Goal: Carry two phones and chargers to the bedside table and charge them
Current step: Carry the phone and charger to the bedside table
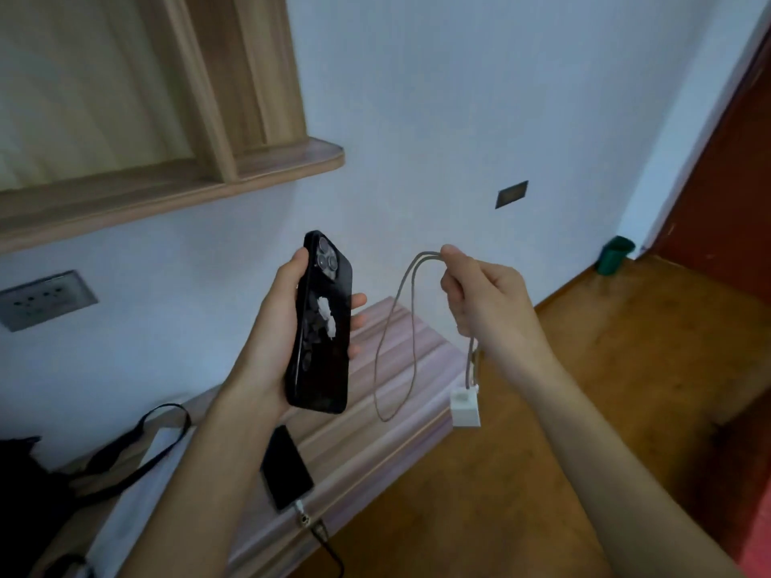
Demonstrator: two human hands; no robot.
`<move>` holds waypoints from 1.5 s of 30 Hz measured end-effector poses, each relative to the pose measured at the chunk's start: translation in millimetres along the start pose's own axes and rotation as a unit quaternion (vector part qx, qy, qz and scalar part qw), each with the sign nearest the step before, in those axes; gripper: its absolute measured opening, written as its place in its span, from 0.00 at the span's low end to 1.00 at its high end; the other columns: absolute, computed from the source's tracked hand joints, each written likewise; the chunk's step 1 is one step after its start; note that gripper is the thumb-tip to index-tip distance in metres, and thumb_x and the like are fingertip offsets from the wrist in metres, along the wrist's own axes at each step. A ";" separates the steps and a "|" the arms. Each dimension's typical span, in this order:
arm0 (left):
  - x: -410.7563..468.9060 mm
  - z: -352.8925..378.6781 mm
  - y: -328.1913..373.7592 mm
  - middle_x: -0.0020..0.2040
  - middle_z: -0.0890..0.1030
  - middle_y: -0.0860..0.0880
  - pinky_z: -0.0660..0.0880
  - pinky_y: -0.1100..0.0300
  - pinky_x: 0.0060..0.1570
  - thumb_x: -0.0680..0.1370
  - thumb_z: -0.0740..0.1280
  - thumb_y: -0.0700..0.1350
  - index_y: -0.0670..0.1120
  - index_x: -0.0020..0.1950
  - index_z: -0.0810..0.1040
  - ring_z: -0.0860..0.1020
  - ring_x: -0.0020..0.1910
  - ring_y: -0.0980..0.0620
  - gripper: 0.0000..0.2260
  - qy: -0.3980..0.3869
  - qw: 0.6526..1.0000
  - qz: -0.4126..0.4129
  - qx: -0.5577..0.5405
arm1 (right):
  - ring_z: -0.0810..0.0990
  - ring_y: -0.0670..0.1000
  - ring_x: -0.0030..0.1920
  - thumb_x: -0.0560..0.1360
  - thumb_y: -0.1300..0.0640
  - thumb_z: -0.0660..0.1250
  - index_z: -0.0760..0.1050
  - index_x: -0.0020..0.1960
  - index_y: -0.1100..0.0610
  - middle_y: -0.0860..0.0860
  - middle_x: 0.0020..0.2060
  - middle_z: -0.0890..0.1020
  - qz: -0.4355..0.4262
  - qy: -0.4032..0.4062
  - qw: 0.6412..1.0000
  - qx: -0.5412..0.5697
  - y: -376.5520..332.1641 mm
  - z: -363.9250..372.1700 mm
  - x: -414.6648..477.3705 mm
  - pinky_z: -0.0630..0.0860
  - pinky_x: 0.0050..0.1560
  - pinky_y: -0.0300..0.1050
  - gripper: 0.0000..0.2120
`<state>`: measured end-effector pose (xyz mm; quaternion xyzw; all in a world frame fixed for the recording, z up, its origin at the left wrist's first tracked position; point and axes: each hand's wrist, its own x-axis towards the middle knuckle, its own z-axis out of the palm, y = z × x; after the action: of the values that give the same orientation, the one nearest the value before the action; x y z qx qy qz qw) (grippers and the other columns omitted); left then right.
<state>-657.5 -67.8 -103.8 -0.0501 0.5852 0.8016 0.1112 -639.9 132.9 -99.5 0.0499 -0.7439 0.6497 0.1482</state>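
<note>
Head view, single entry.

- Left hand [275,327]: curled round the black phone [321,327], thumb on the near edge, fingertips showing past the far edge. The phone is held nearly upright, back to the camera, lenses at the top. Its port end is at the bottom, by the heel of the palm.
- Right hand [484,302]: closed on the charger cable [396,327], which is doubled over the fingers. One loop hangs between the two hands, apart from the phone. The white plug block [465,406] dangles below the wrist.
- Cable's phone-end connector: not made out.
- Second phone [285,467]: laid flat on the bedside table [367,435], below the left forearm, with a lead entering its near end.
- Wall socket [46,300]: well left of the left hand. The plug block is judged to have to cross past the held phone to reach it.
</note>
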 end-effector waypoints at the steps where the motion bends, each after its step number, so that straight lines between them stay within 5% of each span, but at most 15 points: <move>1: 8.4 18.5 -2.7 0.53 0.87 0.44 0.77 0.53 0.42 0.79 0.57 0.66 0.51 0.65 0.79 0.87 0.44 0.49 0.25 -0.003 1.000 -0.005 -0.002 | 0.57 0.47 0.26 0.82 0.46 0.59 0.62 0.30 0.61 0.49 0.25 0.60 0.000 0.008 1.000 0.001 3.7 -18.4 4.9 0.57 0.27 0.39 0.26; 10: 82.8 189.0 -33.9 0.57 0.85 0.39 0.75 0.54 0.35 0.78 0.58 0.65 0.44 0.62 0.80 0.82 0.46 0.45 0.28 -0.069 0.997 -0.033 -0.006 | 0.64 0.49 0.28 0.82 0.45 0.56 0.66 0.35 0.65 0.53 0.28 0.66 -0.018 0.032 0.999 -0.024 35.7 -175.2 45.6 0.63 0.28 0.36 0.27; 22: 170.4 346.9 -76.8 0.56 0.86 0.43 0.82 0.51 0.40 0.79 0.63 0.60 0.46 0.66 0.77 0.85 0.54 0.46 0.23 -0.141 0.984 -0.051 0.093 | 0.77 0.46 0.33 0.83 0.45 0.55 0.73 0.33 0.54 0.47 0.27 0.75 0.019 0.113 0.990 -0.079 78.6 -344.7 93.3 0.75 0.39 0.30 0.23; 36: 351.8 475.9 -92.4 0.58 0.84 0.42 0.82 0.54 0.40 0.80 0.60 0.62 0.48 0.72 0.72 0.85 0.53 0.46 0.26 -0.278 0.952 -0.075 0.103 | 0.76 0.48 0.32 0.83 0.47 0.54 0.73 0.34 0.55 0.46 0.25 0.74 0.014 0.225 0.965 -0.136 136.2 -439.6 230.4 0.74 0.43 0.32 0.23; 45: 465.2 553.0 -80.2 0.57 0.85 0.42 0.83 0.53 0.41 0.80 0.60 0.62 0.49 0.65 0.77 0.85 0.53 0.45 0.22 -0.342 0.928 -0.090 0.117 | 0.77 0.48 0.34 0.84 0.48 0.54 0.74 0.34 0.53 0.47 0.27 0.76 0.012 0.299 0.943 -0.144 161.1 -492.0 325.3 0.74 0.42 0.34 0.22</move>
<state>-1062.3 536.2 -104.7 0.1878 0.5944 0.6829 0.3809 -915.7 678.5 -105.0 -0.1775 -0.7516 0.5221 0.3620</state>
